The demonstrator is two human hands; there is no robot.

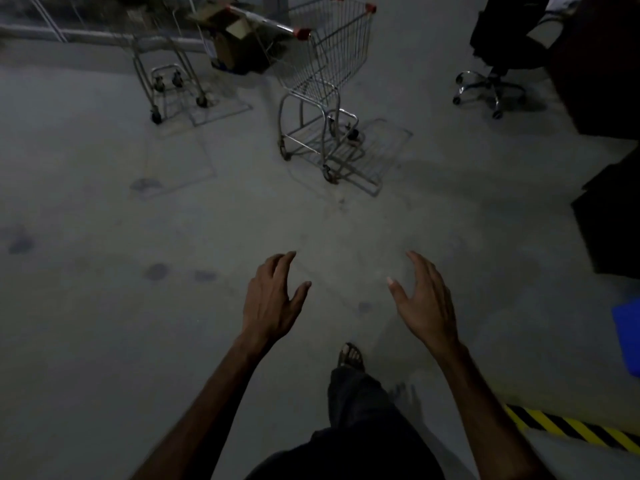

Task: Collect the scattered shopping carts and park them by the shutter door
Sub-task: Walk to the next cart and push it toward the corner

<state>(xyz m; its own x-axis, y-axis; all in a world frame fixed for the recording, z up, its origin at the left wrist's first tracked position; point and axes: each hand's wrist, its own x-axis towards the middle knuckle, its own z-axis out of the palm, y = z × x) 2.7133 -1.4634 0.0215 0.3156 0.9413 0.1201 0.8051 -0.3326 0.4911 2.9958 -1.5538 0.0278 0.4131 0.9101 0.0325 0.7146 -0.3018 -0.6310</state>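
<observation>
Ahead, well apart from both hands: wire shopping cart (325, 74), upright on the grey concrete floor (104, 306), red corner caps on handle and basket rim, basket tilted toward the upper right. Further left, second cart (166, 81), only lower frame and wheels clear, upper part blurred. Between the two, cardboard box (235, 39), flaps open, apparently on the floor against the back wall. Left hand (273, 299) out in front, palm down, fingers spread and lightly bent, gripping nothing. Right hand (424, 299) likewise extended, fingers loose and parted, thumb out, nothing in it. Below, sandalled foot (351, 355) stepping forward under dark trousers. Upper right, office chair (495, 74) with chrome star base. Lower right, yellow-and-black hazard stripe (571, 427); blue object (628, 337) at the right edge, kind unclear.
</observation>
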